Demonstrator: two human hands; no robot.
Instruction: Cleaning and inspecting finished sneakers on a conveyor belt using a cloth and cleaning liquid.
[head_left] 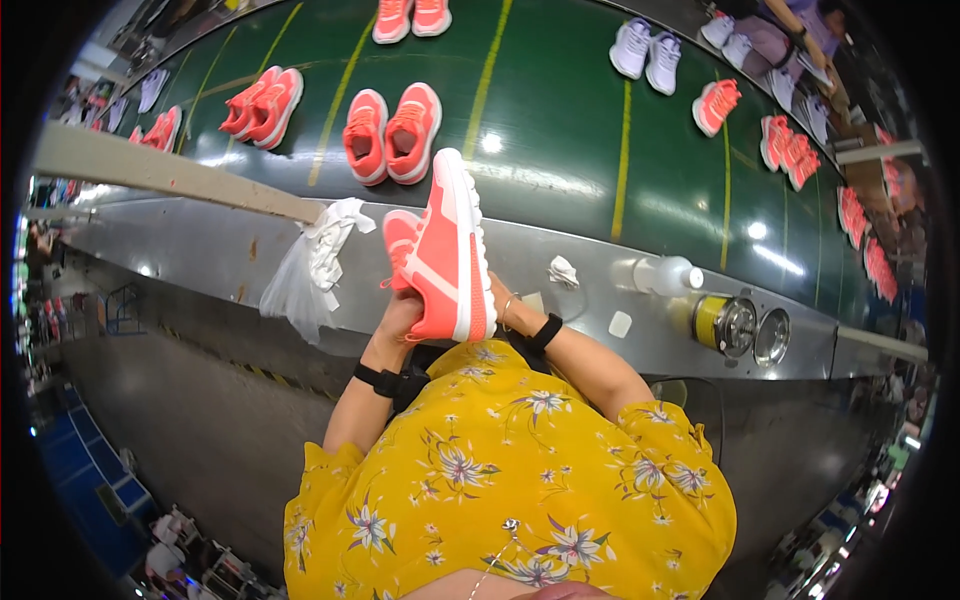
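A coral sneaker [432, 265] with a thick white sole is held up in front of me, toe pointing away and sole turned to the right. My left hand [402, 314] is closed around its heel end. Close behind it, on its left side, shows a second coral sneaker [398, 232], partly covered; how that one is supported cannot be seen. My right hand [498, 297] is at the sole side near the heel, its fingers hidden behind the shoe. Just beyond the held sneakers, a coral pair [408, 130] stands on the green conveyor belt [550, 130].
A metal ledge [590, 270] borders the belt. It holds crumpled white paper [563, 271], a white bottle [665, 274] and a yellow-and-steel can [724, 324] beside a round metal lid [772, 336]. At left, a plastic bag [310, 270] hangs below a beige bar [170, 170]. Lilac sneakers [646, 55] stand farther off.
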